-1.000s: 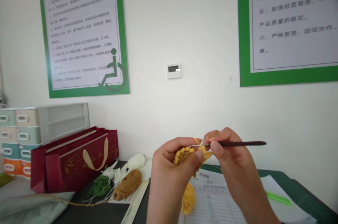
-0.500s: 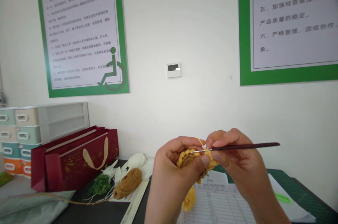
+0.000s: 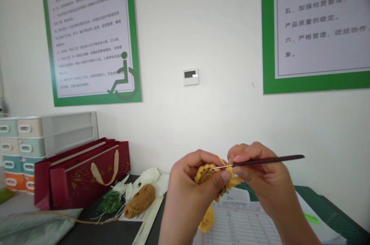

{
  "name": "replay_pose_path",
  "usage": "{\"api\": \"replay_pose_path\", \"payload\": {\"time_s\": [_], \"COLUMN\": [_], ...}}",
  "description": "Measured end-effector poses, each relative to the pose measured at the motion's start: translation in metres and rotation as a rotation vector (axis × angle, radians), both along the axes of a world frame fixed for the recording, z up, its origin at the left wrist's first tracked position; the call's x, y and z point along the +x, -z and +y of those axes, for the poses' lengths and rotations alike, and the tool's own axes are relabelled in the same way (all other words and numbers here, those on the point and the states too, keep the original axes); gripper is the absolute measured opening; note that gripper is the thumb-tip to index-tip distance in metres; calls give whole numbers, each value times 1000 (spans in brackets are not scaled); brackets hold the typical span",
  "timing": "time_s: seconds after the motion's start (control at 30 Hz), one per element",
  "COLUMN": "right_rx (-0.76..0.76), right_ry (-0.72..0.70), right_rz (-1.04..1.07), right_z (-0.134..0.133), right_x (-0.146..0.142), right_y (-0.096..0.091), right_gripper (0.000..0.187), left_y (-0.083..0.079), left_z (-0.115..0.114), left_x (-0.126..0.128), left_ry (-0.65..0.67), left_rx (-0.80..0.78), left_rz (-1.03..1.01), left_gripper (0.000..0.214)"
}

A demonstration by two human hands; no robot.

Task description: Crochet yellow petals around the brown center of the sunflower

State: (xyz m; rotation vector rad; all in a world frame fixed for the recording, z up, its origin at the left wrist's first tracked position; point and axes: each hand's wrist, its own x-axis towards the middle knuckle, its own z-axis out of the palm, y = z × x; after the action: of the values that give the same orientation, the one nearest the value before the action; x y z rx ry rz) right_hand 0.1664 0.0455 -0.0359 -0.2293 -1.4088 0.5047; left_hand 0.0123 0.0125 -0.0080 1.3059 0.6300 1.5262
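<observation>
My left hand (image 3: 190, 191) pinches a small crochet piece (image 3: 206, 173), brown in the middle with a yellow bobbled edge, held up in front of me. My right hand (image 3: 260, 177) grips a dark crochet hook (image 3: 268, 160) whose metal tip points left into the top edge of the piece. A thin yellow strand runs over my fingers. Below my hands a yellow yarn ball (image 3: 207, 218) rests on a printed sheet (image 3: 239, 224).
On the dark table lie a brown yarn skein (image 3: 140, 200), green yarn (image 3: 110, 202), white yarn (image 3: 148, 177) and a ruler (image 3: 148, 220). Red gift bags (image 3: 75, 175) and a drawer organiser (image 3: 26, 148) stand at left. A green cutting mat (image 3: 326, 208) lies at right. Posters hang on the wall.
My hands have shifted slightly right and the hook has drawn back to the right, tilting up a little at its far end. The crochet piece stays pinched in my left hand.
</observation>
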Motion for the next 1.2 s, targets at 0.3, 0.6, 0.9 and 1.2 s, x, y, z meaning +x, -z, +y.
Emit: {"api": "replay_pose_path", "payload": {"time_s": [0.3,0.6,0.9,1.2], "right_rx": [3,-207,-338,-390], "right_ry": [-81,-152,-193,-117], "right_rz": [-48,-52,-49,0], "right_z": [2,1,11,-10], "right_x": [2,5,9,-1], "right_y": [-1,5,8,-3], "right_gripper": [14,13,17,19], "left_y": [0,0,5,5], "left_z": [1,2,12,9], "left_x": [-1,-2,-1,2], "left_ry": [43,55,26,-41], "left_rx": [-31,-20,-26,-2], "left_rz": [-17,109,75,52], "left_gripper": [16,19,20,14]}}
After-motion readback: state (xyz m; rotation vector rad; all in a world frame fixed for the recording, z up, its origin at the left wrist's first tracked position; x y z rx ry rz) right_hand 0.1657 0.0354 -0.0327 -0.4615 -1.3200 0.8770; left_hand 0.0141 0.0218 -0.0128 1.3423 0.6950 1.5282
